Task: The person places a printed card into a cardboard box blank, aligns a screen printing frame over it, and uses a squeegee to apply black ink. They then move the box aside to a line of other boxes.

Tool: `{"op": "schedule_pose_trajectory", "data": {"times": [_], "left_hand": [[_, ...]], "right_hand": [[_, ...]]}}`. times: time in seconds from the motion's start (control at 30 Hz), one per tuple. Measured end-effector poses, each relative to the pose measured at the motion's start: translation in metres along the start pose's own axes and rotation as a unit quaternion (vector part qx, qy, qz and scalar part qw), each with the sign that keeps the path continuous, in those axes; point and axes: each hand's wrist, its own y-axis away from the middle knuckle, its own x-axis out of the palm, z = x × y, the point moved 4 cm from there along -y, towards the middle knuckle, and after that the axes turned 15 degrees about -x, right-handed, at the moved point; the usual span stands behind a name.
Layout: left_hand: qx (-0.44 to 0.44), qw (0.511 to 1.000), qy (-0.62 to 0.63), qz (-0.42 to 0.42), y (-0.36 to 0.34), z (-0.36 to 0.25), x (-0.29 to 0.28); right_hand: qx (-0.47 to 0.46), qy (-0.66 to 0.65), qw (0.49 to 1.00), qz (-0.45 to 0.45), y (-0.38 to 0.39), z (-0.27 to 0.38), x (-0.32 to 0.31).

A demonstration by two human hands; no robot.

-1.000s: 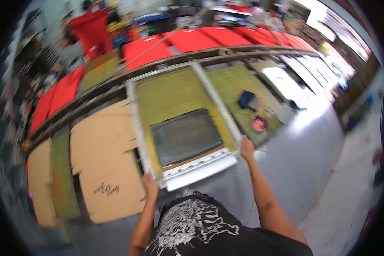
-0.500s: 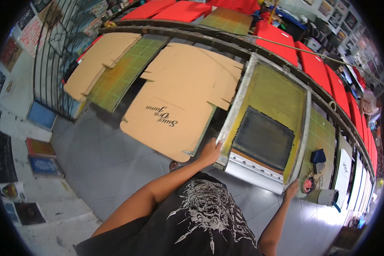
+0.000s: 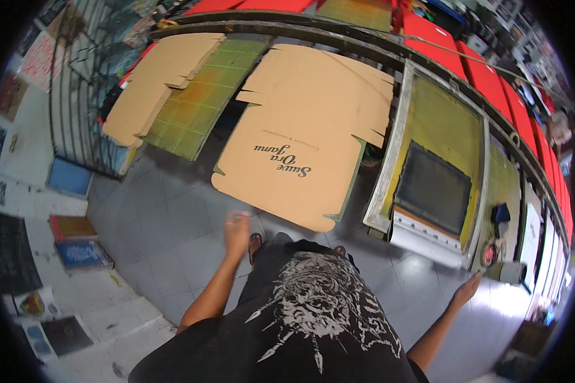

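Note:
Blurred by motion, my left hand hangs in the air below the near edge of a flat brown cardboard box blank with dark lettering. Its fingers cannot be made out, and no held thing shows. My right hand is off to the right with fingers stretched out and nothing in it. It is just below the near right corner of a screen printing frame with yellow-green mesh, apart from it. Across the frame's near end lies a squeegee with a silver handle, beside a dark rectangle on the mesh.
Farther left are a green printing board and another cardboard blank. Right of the frame stand a small tub of red stuff and a pale cylinder. Long metal rails run behind, with red panels beyond.
Both hands have let go of the screen frame. My left hand has moved left, away from it; my right hand has dropped slightly away. The view has shifted left.

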Motion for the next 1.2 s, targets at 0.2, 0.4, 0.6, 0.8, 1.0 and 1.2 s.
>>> {"op": "schedule_pose_trajectory", "data": {"times": [0.2,0.4,0.6,0.8,1.0,1.2], "left_hand": [[-0.115,0.969,0.197,0.098,-0.104,-0.011,-0.080],[-0.130,0.941,0.140,0.280,-0.153,-0.040,-0.067],[-0.118,0.927,0.110,0.339,-0.159,-0.047,-0.056],[-0.111,0.928,0.087,0.344,-0.155,-0.053,-0.058],[-0.097,0.912,0.142,0.372,-0.142,-0.070,-0.063],[-0.068,0.918,0.134,0.367,-0.138,-0.093,-0.068]], "right_hand": [[0.095,-0.218,0.960,-0.149,0.139,0.197,0.055],[0.335,-0.536,0.774,0.034,0.233,0.362,0.211],[0.273,-0.526,0.804,0.035,0.225,0.394,0.243],[0.261,-0.496,0.828,0.027,0.216,0.400,0.236],[0.251,-0.499,0.829,0.021,0.204,0.409,0.221],[0.241,-0.533,0.811,0.014,0.194,0.412,0.216]]}}
